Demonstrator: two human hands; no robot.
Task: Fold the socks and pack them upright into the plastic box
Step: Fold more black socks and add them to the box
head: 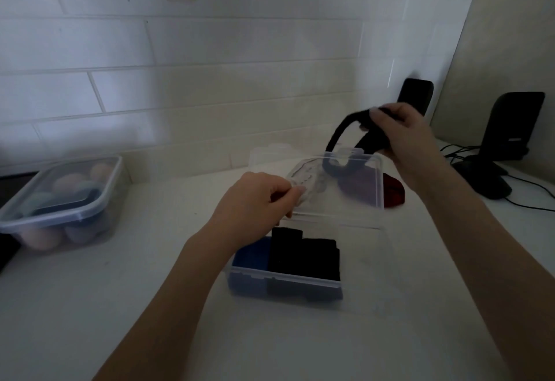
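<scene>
step: pulling next sock for folding | right hand (399,128) closed on black sock (339,131), lifted above far box (372,182); left hand (258,200) pinching pale item (306,180) at that box's rim | near box (288,283) on worktop (120,305): blue, black socks upright, right side free | next: likely fold sock flat; stand it there

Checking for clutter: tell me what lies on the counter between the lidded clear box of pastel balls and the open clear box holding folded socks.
Head view: bare white counter between the lidded box and sock box.
</scene>
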